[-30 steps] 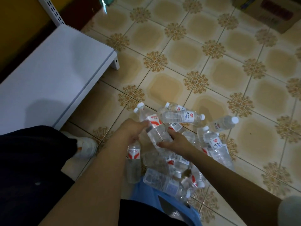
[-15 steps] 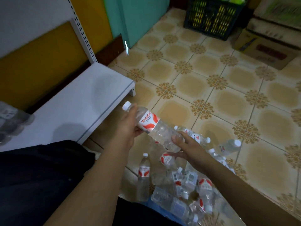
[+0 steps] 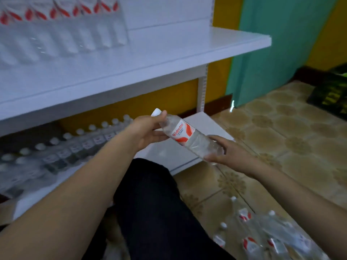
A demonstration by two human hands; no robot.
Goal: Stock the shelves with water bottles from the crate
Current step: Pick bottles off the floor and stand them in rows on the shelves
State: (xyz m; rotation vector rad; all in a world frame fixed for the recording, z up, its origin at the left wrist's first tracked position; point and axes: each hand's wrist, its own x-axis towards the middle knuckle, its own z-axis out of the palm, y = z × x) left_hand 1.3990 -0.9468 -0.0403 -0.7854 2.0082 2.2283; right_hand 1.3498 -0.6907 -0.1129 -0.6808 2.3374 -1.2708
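Step in hand: we judged this to be the carry from floor to shelf, one bottle (image 3: 187, 137) held in the air between both hands.
Left hand (image 3: 148, 132): fingers were curled round the bottle's neck end, thumb just below the white cap.
Right hand (image 3: 225, 152): fingers were wrapped round the base end, gripping it.
Bottle position: it lay tilted, cap up and to the left, base down to the right, above the bare right end of the lower shelf (image 3: 206, 124) and touching nothing but the hands.
Lower shelf: rows of stocked bottles (image 3: 84, 141) stood upright along its left part; the nearest caps were just left of the left hand.
Upper shelf (image 3: 169, 59): another row stood at its back, blurred.
Supply: loose bottles (image 3: 262, 239) lay on the tiled floor (image 3: 291, 137) at lower right.
Crate: a dark crate (image 3: 332, 92) showed at the right edge; contents unreadable.
Next move, our judgement: turn the bottle upright and set it beside the end of the lower row without toppling neighbours.
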